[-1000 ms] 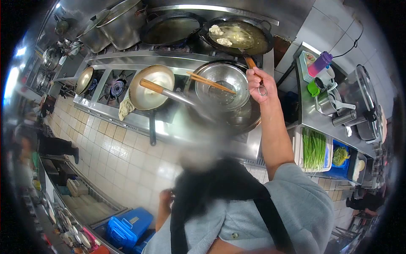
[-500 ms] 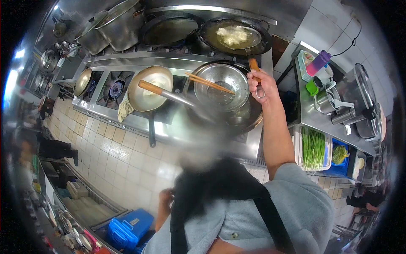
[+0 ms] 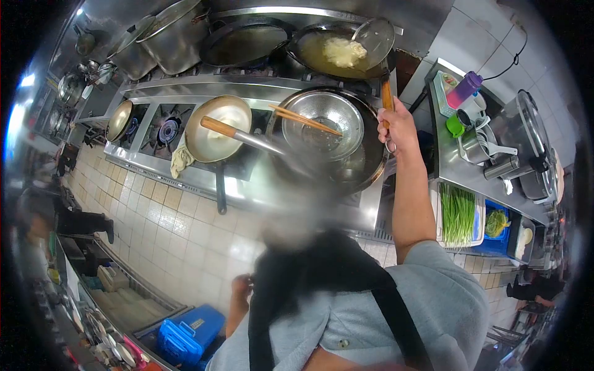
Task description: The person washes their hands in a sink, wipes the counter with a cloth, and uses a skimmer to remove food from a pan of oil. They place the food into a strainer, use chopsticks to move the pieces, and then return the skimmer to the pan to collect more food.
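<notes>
the steel stove (image 3: 371,207) spans the far part of the scene, and a steel desk (image 3: 451,154) runs along its right side. at the stove's far right sits a dark frying wok (image 3: 303,59) holding yellowish liquid; a second wok (image 3: 247,46) stands just left of it. on the near side of the frying wok, a wide pan (image 3: 356,173) carries a metal bowl (image 3: 346,120). left of that, a pale pan (image 3: 210,145) rests with its handle pointing near. a white tray (image 3: 436,222) of long green stalks (image 3: 456,216) lies by the near side of the desk. the wire skimmer (image 3: 376,40) is raised over the right rim of the frying wok, its mesh tilted. the right grip (image 3: 396,127) is grasping the skimmer's wooden handle, fingers wrapped round it. the left grip (image 3: 242,286) is low and near, partly hidden, so i cannot tell whether it is released or clenched. a wood-handled ladle (image 3: 219,125) reaches over the pale pan, its right end blurred. a cloth (image 3: 181,161) hangs just left of that pan. the pale lump of food (image 3: 340,52) is in the frying wok, at the mesh's left edge; whether they touch i cannot tell. wooden chopsticks (image 3: 306,120) lie across the bowl's left rim
</notes>
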`<action>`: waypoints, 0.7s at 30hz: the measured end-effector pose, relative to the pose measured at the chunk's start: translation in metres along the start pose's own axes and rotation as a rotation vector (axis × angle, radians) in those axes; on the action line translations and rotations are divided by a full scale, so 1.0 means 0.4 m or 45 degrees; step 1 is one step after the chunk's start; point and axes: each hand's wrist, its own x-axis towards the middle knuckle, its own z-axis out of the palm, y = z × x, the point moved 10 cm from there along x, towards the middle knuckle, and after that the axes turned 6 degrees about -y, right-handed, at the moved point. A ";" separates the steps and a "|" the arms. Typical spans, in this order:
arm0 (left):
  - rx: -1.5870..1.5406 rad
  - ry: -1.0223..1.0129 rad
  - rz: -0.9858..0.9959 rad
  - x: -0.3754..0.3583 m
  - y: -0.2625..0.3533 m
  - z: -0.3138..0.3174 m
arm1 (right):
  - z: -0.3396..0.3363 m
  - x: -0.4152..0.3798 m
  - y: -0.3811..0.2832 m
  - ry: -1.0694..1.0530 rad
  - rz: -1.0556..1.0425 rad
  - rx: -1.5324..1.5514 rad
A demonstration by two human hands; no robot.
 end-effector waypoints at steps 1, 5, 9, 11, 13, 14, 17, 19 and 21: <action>0.001 0.000 0.000 0.003 -0.003 -0.001 | -0.003 -0.005 -0.014 0.009 -0.037 -0.049; 0.111 -0.081 0.149 0.080 -0.057 -0.018 | -0.029 -0.020 -0.042 0.097 -0.084 -0.146; -0.043 -0.002 0.064 0.054 -0.039 -0.012 | -0.057 -0.016 -0.058 0.155 -0.122 -0.274; 0.052 -0.039 0.077 0.038 -0.011 -0.005 | -0.056 -0.013 -0.062 0.162 -0.140 -0.293; 0.148 -0.075 0.090 0.037 -0.006 0.004 | -0.050 -0.013 -0.057 0.181 -0.118 -0.238; 0.145 -0.080 0.103 0.041 -0.010 0.005 | -0.051 -0.009 -0.055 0.180 -0.120 -0.238; 0.137 -0.094 0.144 0.055 -0.023 0.004 | -0.037 0.010 -0.006 0.084 0.012 -0.117; 0.134 -0.100 0.158 0.049 -0.013 0.010 | -0.012 0.016 0.015 0.018 0.054 0.055; -0.003 -0.030 0.004 0.039 -0.034 0.003 | 0.003 0.026 0.031 -0.012 0.078 0.152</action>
